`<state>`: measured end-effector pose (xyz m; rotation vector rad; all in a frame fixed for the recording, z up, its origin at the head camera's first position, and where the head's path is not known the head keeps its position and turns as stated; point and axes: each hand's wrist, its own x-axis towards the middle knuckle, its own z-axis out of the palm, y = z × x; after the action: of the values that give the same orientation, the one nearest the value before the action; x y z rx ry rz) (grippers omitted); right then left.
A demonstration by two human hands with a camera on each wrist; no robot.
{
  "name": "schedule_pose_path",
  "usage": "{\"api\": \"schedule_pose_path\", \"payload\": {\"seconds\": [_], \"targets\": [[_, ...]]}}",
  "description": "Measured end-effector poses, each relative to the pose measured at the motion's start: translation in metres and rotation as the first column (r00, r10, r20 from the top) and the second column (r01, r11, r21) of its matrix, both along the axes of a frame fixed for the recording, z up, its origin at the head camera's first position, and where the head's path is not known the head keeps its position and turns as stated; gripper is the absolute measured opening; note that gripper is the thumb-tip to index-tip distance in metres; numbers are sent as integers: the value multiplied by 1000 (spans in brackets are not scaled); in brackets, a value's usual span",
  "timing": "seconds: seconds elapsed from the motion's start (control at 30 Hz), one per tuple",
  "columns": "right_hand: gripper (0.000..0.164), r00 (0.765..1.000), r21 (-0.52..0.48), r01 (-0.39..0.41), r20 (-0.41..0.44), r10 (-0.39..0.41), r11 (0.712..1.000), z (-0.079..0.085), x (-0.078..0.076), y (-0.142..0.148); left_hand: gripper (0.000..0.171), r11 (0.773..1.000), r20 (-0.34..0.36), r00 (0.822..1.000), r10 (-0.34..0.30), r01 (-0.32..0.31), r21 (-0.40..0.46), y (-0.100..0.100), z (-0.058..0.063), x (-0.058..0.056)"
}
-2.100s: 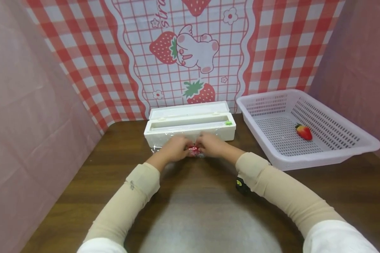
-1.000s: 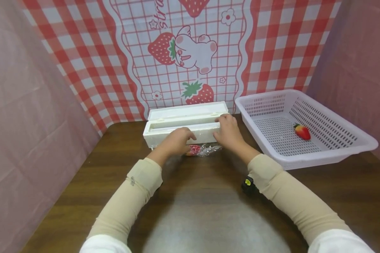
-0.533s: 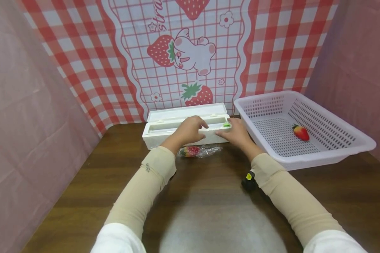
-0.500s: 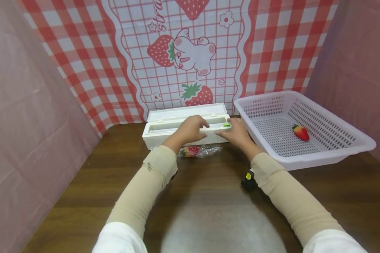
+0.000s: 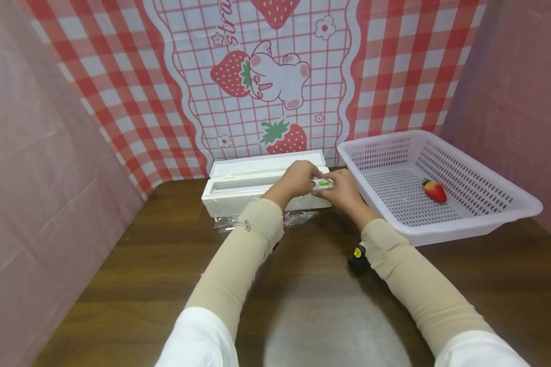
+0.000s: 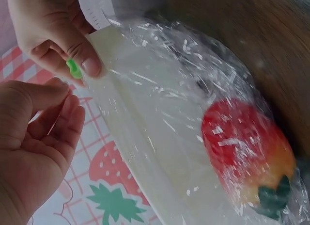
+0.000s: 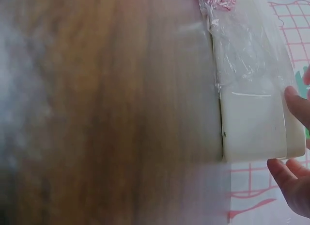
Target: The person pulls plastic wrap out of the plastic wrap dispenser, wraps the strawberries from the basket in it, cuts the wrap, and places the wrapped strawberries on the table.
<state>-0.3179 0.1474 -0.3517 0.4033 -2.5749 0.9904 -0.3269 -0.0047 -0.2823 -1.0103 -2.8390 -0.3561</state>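
Observation:
A white cling film dispenser [image 5: 229, 204] stands at the back of the table with its lid [image 5: 266, 162] raised. My right hand [image 5: 344, 191] grips its right end, the thumb pressed on the front face. Just left of the green slide cutter [image 5: 323, 182] is my left hand [image 5: 298, 178], its fingers loosely curled with nothing plainly held. Clear film [image 6: 155, 70] hangs down the dispenser's front. A toy strawberry [image 6: 237, 147], red and yellow with green leaves, lies wrapped in film before the dispenser; my left arm hides most of it in the head view.
A white perforated basket [image 5: 381, 214] stands on the right, with an unwrapped strawberry [image 5: 435, 191] inside. A red checked cloth [image 5: 257, 102] hangs behind the brown table [image 5: 156, 285]. Pink cloth walls [image 5: 50, 183] rise on both sides.
Both hands have left the wrapped strawberry. My right hand has moved right to the dispenser's end and grips it. My left hand has followed rightward and up, beside the green slide cutter.

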Motion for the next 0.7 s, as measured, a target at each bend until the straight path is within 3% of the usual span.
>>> {"api": "schedule_pose_path", "payload": {"seconds": [0.17, 0.33, 0.5, 0.7], "targets": [[47, 999, -20, -46, -11, 46, 999, -2, -4, 3, 35, 997, 25, 1000, 14, -12, -80, 12, -2, -5], [37, 990, -36, -105, -96, 101, 994, -3, -10, 5, 18, 993, -10, 1000, -5, 4, -119, 18, 0, -7], [27, 975, -67, -147, -177, 133, 987, -5, -14, 5, 18, 992, -51, 998, -41, 35, -123, 21, 2, -6], [23, 983, -57, -119, -151, 109, 991, -4, -11, 5, 21, 991, -61, 997, -42, 34, -129, 22, 0, -6]]}}
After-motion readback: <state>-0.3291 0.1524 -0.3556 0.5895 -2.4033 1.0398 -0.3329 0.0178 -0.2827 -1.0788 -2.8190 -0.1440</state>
